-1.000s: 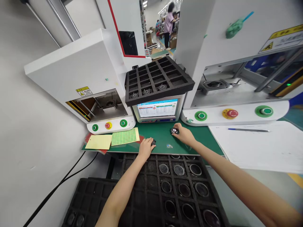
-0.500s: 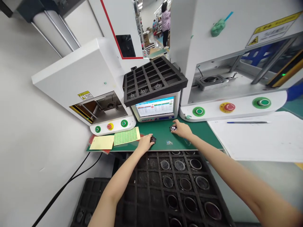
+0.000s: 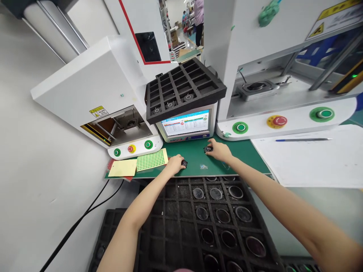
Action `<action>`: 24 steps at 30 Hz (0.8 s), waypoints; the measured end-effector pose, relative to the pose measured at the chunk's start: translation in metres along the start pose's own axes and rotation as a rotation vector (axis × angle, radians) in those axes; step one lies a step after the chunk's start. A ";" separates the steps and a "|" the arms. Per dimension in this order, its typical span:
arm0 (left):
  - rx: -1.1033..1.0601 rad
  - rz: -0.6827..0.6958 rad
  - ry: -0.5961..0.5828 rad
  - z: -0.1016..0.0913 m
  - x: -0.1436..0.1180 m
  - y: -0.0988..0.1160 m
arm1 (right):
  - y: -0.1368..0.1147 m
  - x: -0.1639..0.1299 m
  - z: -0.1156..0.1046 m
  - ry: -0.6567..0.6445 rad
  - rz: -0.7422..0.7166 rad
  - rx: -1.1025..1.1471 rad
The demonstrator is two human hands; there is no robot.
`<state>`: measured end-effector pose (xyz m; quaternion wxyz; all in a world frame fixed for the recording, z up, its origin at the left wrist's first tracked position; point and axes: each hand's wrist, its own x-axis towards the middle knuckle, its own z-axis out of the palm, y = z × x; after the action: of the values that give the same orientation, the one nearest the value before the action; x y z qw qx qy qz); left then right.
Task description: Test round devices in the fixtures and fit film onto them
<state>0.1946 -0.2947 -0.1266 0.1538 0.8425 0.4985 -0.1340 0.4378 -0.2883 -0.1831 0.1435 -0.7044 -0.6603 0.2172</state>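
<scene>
Taking the space between the two hands as the clock's centre, the left grip (image 3: 173,165) sat at 9 o'clock, fingers pinched narrowly around the rim of a first watch case (image 3: 184,164), and the right grip (image 3: 221,152) lay at 3 o'clock, thumb and fingers closed about a second watch case (image 3: 208,149). Both cases were over the green tabletop (image 3: 193,148), well apart from each other; whether either touched it, I could not tell. A small clear scrap (image 3: 203,166) lay at 5 o'clock, near both hands. Judged by where things lay, handling of this pair was partway along — both were out of the tray pockets, and neither was in the left press (image 3: 93,83) at 10 o'clock or the right press (image 3: 252,41) at 2 o'clock. More remained around them: a foam tray (image 3: 191,223) at 6 o'clock bore several rows of round cases (image 3: 223,216), mostly on its right side, while an upper tray (image 3: 200,104) at 12 o'clock held three along its near edge. Which tray held finished pieces could not be told. Beneath that upper tray, the monitor (image 3: 185,124) showed a red mark and a green one — their wording too small to read.
</scene>
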 end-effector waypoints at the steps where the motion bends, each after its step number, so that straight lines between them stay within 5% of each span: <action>1: -0.004 0.003 0.007 0.000 -0.001 0.000 | 0.000 0.000 0.000 0.003 0.000 0.008; 8: -0.136 0.019 0.148 0.009 -0.015 0.005 | -0.009 -0.007 -0.005 0.053 0.005 0.105; 15: -0.556 0.076 0.376 -0.003 -0.028 0.010 | -0.031 -0.026 -0.027 0.227 -0.093 0.360; 20: -0.889 0.240 0.507 -0.011 -0.108 0.042 | -0.073 -0.111 -0.037 0.425 -0.388 0.665; 24: -1.118 0.594 0.596 -0.021 -0.176 0.081 | -0.108 -0.214 -0.044 0.512 -0.658 0.936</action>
<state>0.1852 -0.4638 -0.0310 0.4511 0.7385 0.2623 0.4270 0.3588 -0.4875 -0.0676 0.6497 -0.3565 -0.6222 0.2522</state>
